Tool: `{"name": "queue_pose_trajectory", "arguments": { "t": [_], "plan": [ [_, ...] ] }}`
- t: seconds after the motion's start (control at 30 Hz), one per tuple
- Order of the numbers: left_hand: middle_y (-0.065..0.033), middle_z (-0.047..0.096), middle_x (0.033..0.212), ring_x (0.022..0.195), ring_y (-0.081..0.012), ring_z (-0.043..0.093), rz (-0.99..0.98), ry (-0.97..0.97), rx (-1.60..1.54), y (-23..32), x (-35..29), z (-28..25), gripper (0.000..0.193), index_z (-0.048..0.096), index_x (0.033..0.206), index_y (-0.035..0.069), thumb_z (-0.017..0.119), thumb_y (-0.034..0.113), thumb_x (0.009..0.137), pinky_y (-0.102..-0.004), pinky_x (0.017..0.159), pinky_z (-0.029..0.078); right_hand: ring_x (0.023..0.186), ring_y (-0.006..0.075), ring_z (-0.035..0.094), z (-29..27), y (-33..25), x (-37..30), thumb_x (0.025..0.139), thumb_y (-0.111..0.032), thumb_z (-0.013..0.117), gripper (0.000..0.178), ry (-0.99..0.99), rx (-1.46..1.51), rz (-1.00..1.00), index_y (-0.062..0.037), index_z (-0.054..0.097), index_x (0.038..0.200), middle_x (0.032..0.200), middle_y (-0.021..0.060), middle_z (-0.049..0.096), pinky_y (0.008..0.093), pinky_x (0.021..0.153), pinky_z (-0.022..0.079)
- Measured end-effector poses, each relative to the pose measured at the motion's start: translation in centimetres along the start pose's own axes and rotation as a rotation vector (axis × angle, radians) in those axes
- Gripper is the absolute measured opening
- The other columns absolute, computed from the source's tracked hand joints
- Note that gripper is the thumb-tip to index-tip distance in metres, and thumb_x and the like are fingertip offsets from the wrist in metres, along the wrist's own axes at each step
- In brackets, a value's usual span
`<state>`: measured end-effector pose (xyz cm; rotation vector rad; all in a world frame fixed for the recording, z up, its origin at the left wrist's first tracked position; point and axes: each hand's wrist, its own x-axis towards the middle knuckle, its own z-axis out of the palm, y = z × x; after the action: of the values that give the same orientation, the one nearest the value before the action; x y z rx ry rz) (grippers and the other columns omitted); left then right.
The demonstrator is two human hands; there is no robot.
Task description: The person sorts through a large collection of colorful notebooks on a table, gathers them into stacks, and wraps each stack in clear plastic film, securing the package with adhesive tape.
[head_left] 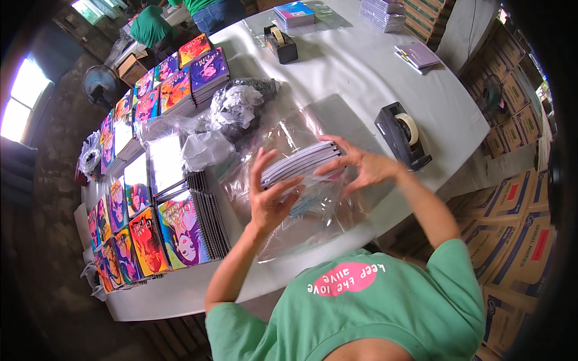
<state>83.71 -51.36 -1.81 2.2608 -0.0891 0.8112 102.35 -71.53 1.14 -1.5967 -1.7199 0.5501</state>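
A stack of notebooks (pixel 298 163), its white page edges turned up, stands between my two hands near the table's front edge. At its left end my left hand (pixel 269 198) curves its fingers and thumb around the notebooks. My right hand (pixel 363 166) grips the right end, with fingertips over the far corner and the thumb at the near side. Crumpled clear plastic film (pixel 319 210) lies under and in front of the stack; whether the stack is inside it I cannot tell.
Spiral notebooks with colourful covers (pixel 180 231) stand in piles on the left, beside crumpled plastic wrap (pixel 235 108). Two black tape dispensers (pixel 400 138) and more notebook packs (pixel 295 15) are on the white table (pixel 343 54). Cardboard boxes (pixel 512 240) stack up at right. Co-workers in green (pixel 150 27) are behind.
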Motion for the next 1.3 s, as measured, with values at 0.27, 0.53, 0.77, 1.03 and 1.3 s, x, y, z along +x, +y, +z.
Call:
{"name": "queue_pose_trajectory", "arguments": {
  "t": [0.27, 0.53, 0.77, 1.03, 1.3],
  "plan": [
    [-0.0166, 0.031, 0.138, 0.134, -0.041, 0.019, -0.15, 0.081, 0.114, 3.0, 0.7, -0.1, 0.029, 0.07, 0.084, 0.013, 0.081, 0.013, 0.058, -0.0561, 0.105, 0.024, 0.135, 0.0265, 0.025, 3.5, -0.4, 0.9, 0.064, -0.021, 0.082, 0.038, 0.358, 0.44, 0.131, -0.0174, 0.07, 0.1, 0.146, 0.011, 0.027, 0.0397, 0.108, 0.027],
    [-0.0028, 0.056, 0.113, 0.124, -0.0287, 0.043, 0.159, -0.171, 0.288, 5.6, 6.0, -1.6, 0.025, 0.066, 0.084, 0.017, 0.072, 0.003, 0.064, -0.0589, 0.107, 0.015, 0.135, 0.0287, 0.024, 3.0, 0.6, 0.3, 0.061, -0.025, 0.084, 0.047, 0.264, 0.389, 0.116, -0.0196, 0.068, 0.104, 0.146, 0.0111, 0.025, 0.0426, 0.109, 0.022],
    [-0.0185, 0.048, 0.121, 0.112, -0.0332, 0.05, -0.095, 0.071, 0.106, 6.0, 5.7, -2.9, 0.029, 0.063, 0.097, 0.004, 0.074, 0.013, 0.071, -0.0451, 0.095, 0.041, 0.131, 0.0264, 0.03, 4.0, 0.3, 0.3, 0.067, -0.025, 0.081, 0.033, 0.393, 0.494, 0.19, -0.0159, 0.071, 0.097, 0.142, 0.0118, 0.034, 0.0411, 0.107, 0.026],
    [-0.0179, 0.035, 0.132, 0.124, -0.0377, 0.037, -0.276, 0.057, 0.195, 3.7, 2.4, -0.8, 0.054, 0.063, 0.092, 0.006, 0.087, 0.037, 0.054, -0.0469, 0.096, 0.041, 0.129, 0.0246, 0.033, 4.3, 0.2, 0.7, 0.068, -0.024, 0.081, 0.032, 0.44, 0.478, 0.186, -0.0136, 0.07, 0.096, 0.135, 0.0142, 0.042, 0.039, 0.105, 0.028],
    [-0.0138, 0.055, 0.107, 0.099, -0.0255, 0.056, -0.56, 0.027, 0.032, 2.8, 2.3, -0.4, 0.04, 0.064, 0.081, 0.004, 0.084, 0.032, 0.061, -0.0378, 0.08, 0.049, 0.115, 0.0189, 0.045, 2.9, 0.6, 3.2, 0.066, -0.014, 0.081, 0.04, 0.413, 0.754, 0.463, -0.0057, 0.063, 0.101, 0.123, 0.0106, 0.049, 0.0317, 0.095, 0.039]
  ]
}}
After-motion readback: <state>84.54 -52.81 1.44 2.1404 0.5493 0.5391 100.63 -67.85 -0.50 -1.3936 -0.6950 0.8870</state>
